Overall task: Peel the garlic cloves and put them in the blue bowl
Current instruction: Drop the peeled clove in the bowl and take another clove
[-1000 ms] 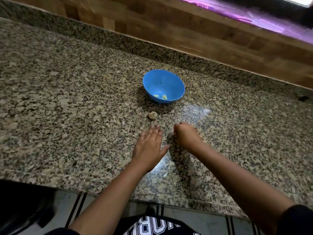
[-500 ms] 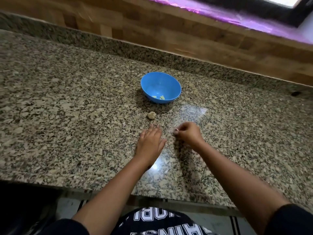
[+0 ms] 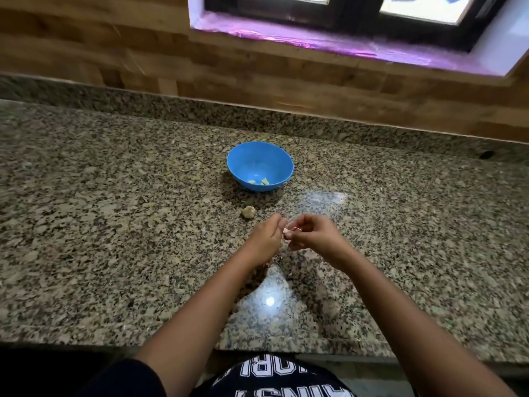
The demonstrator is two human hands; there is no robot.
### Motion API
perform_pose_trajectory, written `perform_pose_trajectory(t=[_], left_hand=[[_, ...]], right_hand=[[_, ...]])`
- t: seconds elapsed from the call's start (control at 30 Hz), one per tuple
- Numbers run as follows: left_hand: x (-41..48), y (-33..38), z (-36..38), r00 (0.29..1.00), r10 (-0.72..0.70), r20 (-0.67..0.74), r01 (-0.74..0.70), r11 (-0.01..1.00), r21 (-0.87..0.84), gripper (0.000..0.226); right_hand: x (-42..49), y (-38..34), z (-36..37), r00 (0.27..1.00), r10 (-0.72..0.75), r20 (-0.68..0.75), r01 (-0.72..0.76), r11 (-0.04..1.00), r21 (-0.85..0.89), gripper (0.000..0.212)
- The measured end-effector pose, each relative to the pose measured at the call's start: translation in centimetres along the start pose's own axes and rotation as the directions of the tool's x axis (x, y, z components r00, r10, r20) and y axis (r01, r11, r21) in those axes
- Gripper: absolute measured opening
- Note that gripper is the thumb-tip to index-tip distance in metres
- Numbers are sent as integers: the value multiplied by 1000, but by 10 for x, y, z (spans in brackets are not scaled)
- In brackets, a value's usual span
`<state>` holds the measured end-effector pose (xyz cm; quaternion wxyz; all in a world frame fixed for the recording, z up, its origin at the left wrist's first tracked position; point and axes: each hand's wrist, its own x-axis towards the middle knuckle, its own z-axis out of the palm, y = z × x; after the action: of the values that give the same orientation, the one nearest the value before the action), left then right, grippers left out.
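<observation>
A blue bowl [image 3: 260, 156] stands on the granite counter with a couple of pale yellow peeled garlic pieces [image 3: 259, 181] at its bottom. A small garlic bulb [image 3: 248, 211] with its skin on lies just in front of the bowl. Nearer me, my left hand [image 3: 266, 242] and my right hand [image 3: 313, 234] meet fingertip to fingertip above the counter, both pinching one small pinkish-white garlic clove [image 3: 287, 231]. Most of that clove is hidden by my fingers.
The speckled granite counter [image 3: 114, 224] runs wide to both sides, with a raised granite lip and a wooden wall behind. A window with a purple-lit sill [image 3: 329, 41] is up at the back. The counter's front edge is close to my body.
My left hand lifted off the counter, where it lay flat, and closed its fingers. My right hand rose with the clove, and both hands now meet on it.
</observation>
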<state>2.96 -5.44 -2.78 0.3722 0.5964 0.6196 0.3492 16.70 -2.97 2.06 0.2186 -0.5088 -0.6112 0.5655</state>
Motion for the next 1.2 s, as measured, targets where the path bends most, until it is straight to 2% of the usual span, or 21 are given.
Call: perform_pose_trajectory(t=[0.03,0.1,0.17,0.23,0.3,0.4,0.47,0.53,0.63,0.73,0.8,0.87,0.9,0.93,0.97,1.03,1.07,1.1,1.13,1.17,1.2], left_hand=[[2,1,1,999,-36,7,36,999,-31,26],[5,5,2,991,-128,37,132,977,-167,27],[7,12,2,966,-236,107,259,862,-435,26],[8,15,-2,954,-258,150,297,779,-552,27],[8,13,-5,976,-190,106,217,874,-435,29],[5,8,-11,997,-59,55,66,987,-147,30],[4,5,-12,997,13,75,-5,995,-97,23],[4,4,-12,998,26,64,-15,985,-172,23],[3,8,-8,999,-27,33,37,936,-351,24],[5,11,-5,999,-45,-21,35,940,-341,25],[6,13,-5,996,-85,-41,64,926,-371,28],[9,14,-3,984,-175,3,156,868,-471,30],[9,15,-3,976,-213,36,201,833,-515,30],[8,17,-3,972,-228,59,221,805,-551,30],[8,16,-3,975,-214,57,208,795,-570,29],[6,15,-2,989,-145,-7,120,847,-518,27],[5,14,-3,993,-108,-39,78,882,-465,26],[4,13,-3,995,-81,-62,48,906,-420,27],[5,13,-3,994,-71,-84,33,921,-388,28],[6,13,-3,992,-79,-102,35,927,-374,29],[7,13,-3,988,-110,-105,62,921,-385,30]], right_hand=[[1,-1,0,996,-83,-21,75,965,-251,12],[5,-2,1,957,-288,36,240,714,-658,11],[6,-2,4,905,-397,150,346,486,-802,8],[5,-1,5,883,-440,160,368,440,-819,8],[4,0,5,904,-422,70,333,593,-733,11],[5,-3,3,984,-178,5,164,899,-405,16],[6,-4,2,997,-67,29,71,976,-205,18],[8,-8,2,999,-48,20,50,985,-164,19],[12,-12,5,999,-45,-11,40,963,-268,19],[15,-12,11,999,-38,-36,26,955,-295,18],[12,-10,16,992,-106,-67,74,927,-367,17],[10,-7,20,962,-256,-92,158,802,-576,16],[9,-5,22,943,-319,-93,188,742,-644,14],[8,-4,24,934,-343,-102,195,728,-658,12],[9,-4,24,944,-307,-120,181,788,-589,13],[10,-9,22,993,-72,-89,54,980,-194,22],[9,-13,19,999,48,-9,-47,998,49,27],[10,-15,18,993,110,49,-117,974,193,30],[11,-16,18,990,124,60,-135,967,217,31],[12,-15,19,994,103,27,-105,985,138,30],[12,-14,21,998,45,-36,-47,998,-44,28]])
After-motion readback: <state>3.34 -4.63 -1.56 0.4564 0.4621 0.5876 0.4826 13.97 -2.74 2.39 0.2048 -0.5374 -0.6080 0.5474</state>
